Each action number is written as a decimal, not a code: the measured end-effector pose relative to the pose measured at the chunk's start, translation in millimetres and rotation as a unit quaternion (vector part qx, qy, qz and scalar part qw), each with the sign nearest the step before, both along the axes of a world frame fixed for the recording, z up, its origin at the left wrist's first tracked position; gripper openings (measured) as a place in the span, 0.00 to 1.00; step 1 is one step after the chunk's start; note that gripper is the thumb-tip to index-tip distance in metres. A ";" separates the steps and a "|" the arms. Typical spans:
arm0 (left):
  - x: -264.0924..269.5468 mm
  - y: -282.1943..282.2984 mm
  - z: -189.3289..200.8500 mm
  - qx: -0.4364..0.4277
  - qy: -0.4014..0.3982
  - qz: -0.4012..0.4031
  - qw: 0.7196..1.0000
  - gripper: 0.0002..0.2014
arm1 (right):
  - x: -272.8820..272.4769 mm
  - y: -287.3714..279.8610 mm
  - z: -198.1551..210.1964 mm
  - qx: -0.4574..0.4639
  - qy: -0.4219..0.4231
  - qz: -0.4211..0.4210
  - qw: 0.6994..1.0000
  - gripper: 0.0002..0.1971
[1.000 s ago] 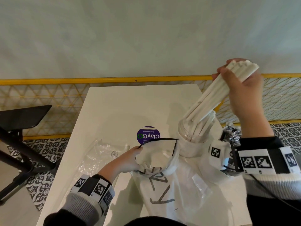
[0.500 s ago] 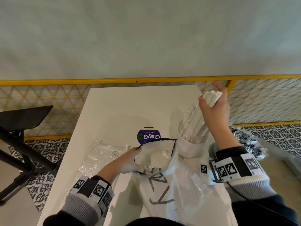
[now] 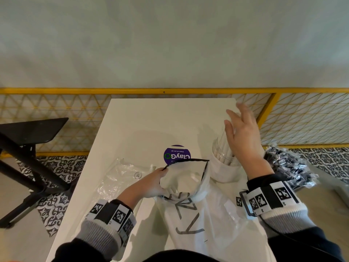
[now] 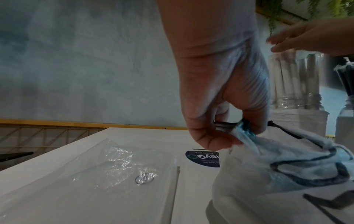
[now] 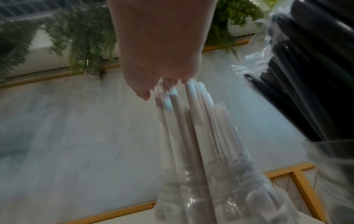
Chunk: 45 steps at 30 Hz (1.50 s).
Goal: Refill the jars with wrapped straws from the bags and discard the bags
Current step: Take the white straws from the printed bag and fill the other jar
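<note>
A clear jar (image 3: 220,148) near the table's right edge holds several white wrapped straws (image 5: 191,121) standing upright. My right hand (image 3: 238,121) hovers over their tops with straight, spread fingers and holds nothing; in the right wrist view its fingertips are at the straw ends. At the front middle, my left hand (image 3: 160,178) pinches the black-trimmed rim of a white bag (image 3: 188,214), keeping its mouth open. The same pinch on the rim shows in the left wrist view, with the left hand (image 4: 229,133) low over the table.
An empty clear plastic bag (image 3: 120,178) lies flat on the white table (image 3: 151,120), left of my left hand. A purple round sticker (image 3: 176,155) is behind the white bag. Black wrapped straws in clear plastic (image 3: 287,167) sit off the right edge. A yellow mesh railing (image 3: 56,114) runs behind.
My right hand lowered the bundle of white straws into the jar and let go; it now stands open above them. The left hand has kept its hold on the bag rim.
</note>
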State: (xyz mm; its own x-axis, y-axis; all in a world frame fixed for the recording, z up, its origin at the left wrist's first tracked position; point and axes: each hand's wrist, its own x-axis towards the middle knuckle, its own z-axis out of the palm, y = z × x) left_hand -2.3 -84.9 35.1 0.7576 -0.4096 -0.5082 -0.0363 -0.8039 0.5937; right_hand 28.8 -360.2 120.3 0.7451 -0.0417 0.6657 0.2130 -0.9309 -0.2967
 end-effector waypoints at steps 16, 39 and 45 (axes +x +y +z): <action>-4.6 1.4 -2.3 -0.012 0.018 -0.001 1.000 0.42 | -44.5 69.9 -70.0 -0.004 0.023 0.176 0.984 0.15; -20.4 -8.4 -36.9 0.059 -0.027 0.071 0.995 0.33 | -39.3 120.3 -116.0 -0.030 0.501 0.102 0.859 0.14; -30.9 -22.9 -45.4 0.106 0.032 0.090 0.990 0.39 | -40.5 142.9 -141.3 -0.088 0.614 0.027 0.784 0.19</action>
State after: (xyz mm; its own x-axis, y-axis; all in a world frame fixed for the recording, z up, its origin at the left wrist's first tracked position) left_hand -33.2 -107.8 -10.3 0.7717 -0.1499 -0.6181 0.1512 -0.9007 0.4072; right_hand -11.8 -217.3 -21.0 0.8257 0.0243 -0.5636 -0.0917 -0.9800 -0.1766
